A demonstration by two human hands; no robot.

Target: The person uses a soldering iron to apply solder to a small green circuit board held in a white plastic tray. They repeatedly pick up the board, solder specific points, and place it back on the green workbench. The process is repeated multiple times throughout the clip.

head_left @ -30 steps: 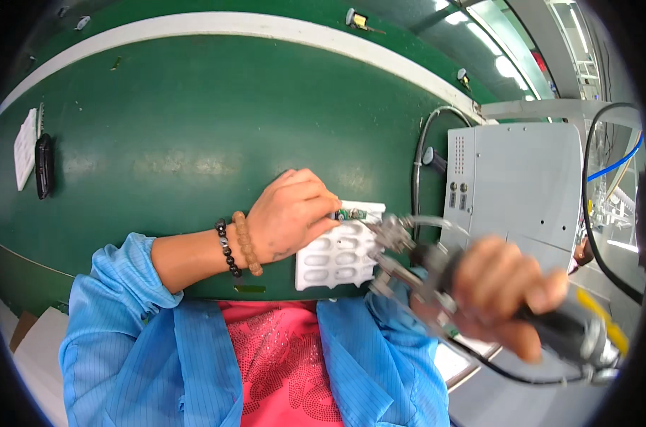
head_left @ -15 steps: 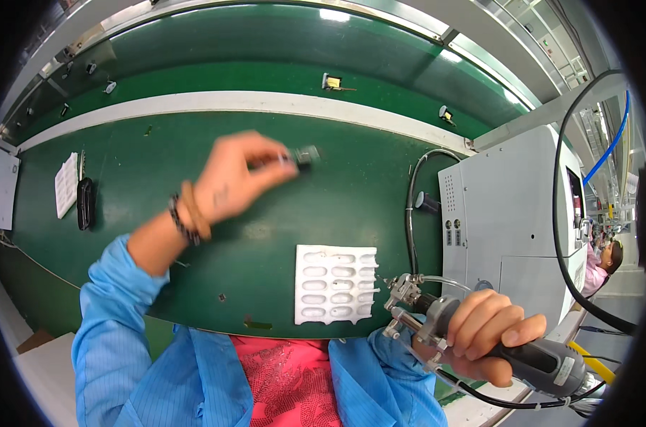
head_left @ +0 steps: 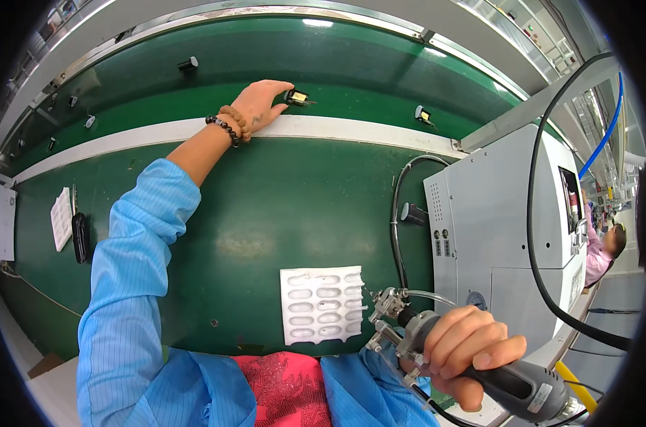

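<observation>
My left hand [head_left: 257, 108] reaches to the far green strip, thumb and forefinger apart on either side of a small black part with a yellow block [head_left: 298, 97] and a thin pin. Whether the fingertips touch it, I cannot tell. At the lower right, my right hand [head_left: 469, 349] is wrapped round a grey-and-black handheld power tool [head_left: 526, 388]. The tool's metal head [head_left: 390, 304] points left, with hoses attached, near a white moulded tray [head_left: 287, 306] with rows of oval hollows.
A grey machine box [head_left: 458, 213] stands at right, a black cylinder [head_left: 412, 213] and hose [head_left: 395, 228] beside it. More small parts lie along the strip, including a dark cylinder [head_left: 187, 64] and another yellow-centred part [head_left: 424, 115]. A white ledge [head_left: 358, 130] divides strip from table.
My left hand has moved away over the ledge and let go of the small dark part it held. A dark cylinder now lies on the strip. My right hand keeps the tool.
</observation>
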